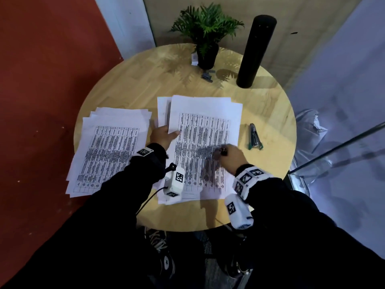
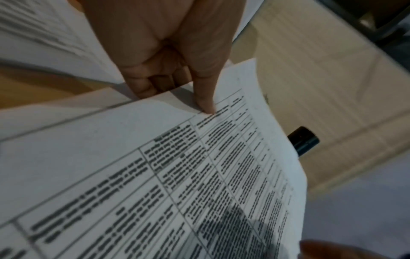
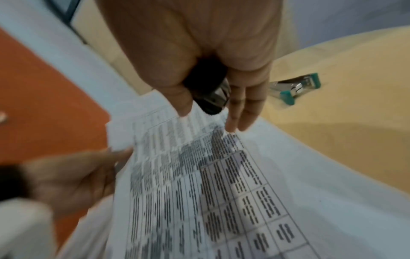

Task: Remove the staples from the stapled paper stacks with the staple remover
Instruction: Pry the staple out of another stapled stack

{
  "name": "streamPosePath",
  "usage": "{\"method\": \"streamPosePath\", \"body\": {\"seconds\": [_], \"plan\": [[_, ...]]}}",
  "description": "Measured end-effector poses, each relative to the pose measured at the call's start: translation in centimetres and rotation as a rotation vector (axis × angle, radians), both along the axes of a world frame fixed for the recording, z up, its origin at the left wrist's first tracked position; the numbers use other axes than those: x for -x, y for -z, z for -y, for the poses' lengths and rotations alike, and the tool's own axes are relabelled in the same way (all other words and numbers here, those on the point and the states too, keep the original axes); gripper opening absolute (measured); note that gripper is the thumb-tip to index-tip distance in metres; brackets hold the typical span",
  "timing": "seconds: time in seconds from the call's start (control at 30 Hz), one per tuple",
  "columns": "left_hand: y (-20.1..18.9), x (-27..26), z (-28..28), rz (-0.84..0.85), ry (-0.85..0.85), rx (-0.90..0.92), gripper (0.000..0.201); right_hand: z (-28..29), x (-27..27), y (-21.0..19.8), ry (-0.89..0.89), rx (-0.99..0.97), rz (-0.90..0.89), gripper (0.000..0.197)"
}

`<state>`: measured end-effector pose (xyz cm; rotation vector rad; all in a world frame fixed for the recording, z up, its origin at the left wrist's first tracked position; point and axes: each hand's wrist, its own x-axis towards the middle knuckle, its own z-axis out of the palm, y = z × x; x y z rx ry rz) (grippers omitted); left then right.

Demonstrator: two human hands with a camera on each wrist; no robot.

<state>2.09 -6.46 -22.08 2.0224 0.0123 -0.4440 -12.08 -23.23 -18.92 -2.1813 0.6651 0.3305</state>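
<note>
The middle paper stack, printed with tables, lies on the round wooden table. My left hand pinches the left edge of its top sheets, thumb on top and fingers curled underneath. My right hand hovers over the stack's right half and grips a small black and metal staple remover, which shows between thumb and fingers in the right wrist view. A second paper stack lies to the left, untouched. No staple is visible in any view.
A green stapler lies right of the middle stack. At the back stand a potted plant and a tall black cylinder, with small grey pieces near the pot. A glass panel edge runs at the right.
</note>
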Motion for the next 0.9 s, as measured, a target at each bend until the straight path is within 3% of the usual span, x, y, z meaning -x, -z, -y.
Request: {"method": "streamPosePath", "body": {"seconds": [0.03, 0.13, 0.2, 0.3, 0.4, 0.5, 0.53, 0.6, 0.67, 0.73, 0.83, 0.9], "plan": [[-1.1, 0.2, 0.0, 0.025, -0.019, 0.065, 0.03, 1.0, -0.4, -0.5, 0.107, -0.019, 0.073, 0.02], [-4.3, 0.7, -0.5, 0.021, -0.074, 0.302, 0.037, 2.8, -1.5, -2.6, 0.365, -0.254, 0.221, 0.062], [-6.1, 0.9, -0.9, 0.018, -0.068, 0.373, 0.039, 3.9, -2.2, -4.4, 0.484, -0.52, 0.369, 0.048], [-8.5, 1.5, -1.3, 0.026, -0.041, 0.462, 0.039, 4.8, -2.9, -7.4, 0.513, -0.702, 0.523, 0.014], [-9.9, 1.9, -1.8, 0.064, -0.004, 0.526, 0.038, 4.6, -2.8, -9.8, 0.515, -0.798, 0.567, 0.02], [-11.9, 2.0, -2.5, 0.173, -0.081, 0.503, 0.02, 4.0, -2.0, -11.7, 0.503, -0.806, 0.611, 0.023], [-12.6, 1.8, -2.7, 0.257, -0.146, 0.475, 0.023, 3.8, -1.7, -12.2, 0.496, -0.809, 0.626, 0.023], [-14.5, 1.7, -3.3, 0.472, -0.248, 0.383, 0.05, 3.5, -1.0, -13.2, 0.47, -0.804, 0.646, 0.021], [-16.5, 1.4, -3.5, 0.648, -0.193, 0.312, 0.079, 3.3, -0.3, -14.2, 0.447, -0.797, 0.653, 0.021], [-19.0, 1.4, -3.4, 0.677, -0.044, 0.321, 0.092, 3.3, 0.3, -15.1, 0.425, -0.784, 0.644, 0.021], [-22.3, 2.2, -3.3, 0.711, 0.058, 0.303, 0.082, 3.2, 1.4, -16.6, 0.403, -0.797, 0.644, 0.025], [-24.0, 2.7, -3.4, 0.886, 0.024, 0.041, 0.078, 3.3, 2.0, -17.3, 0.388, -0.801, 0.652, 0.026]]}}
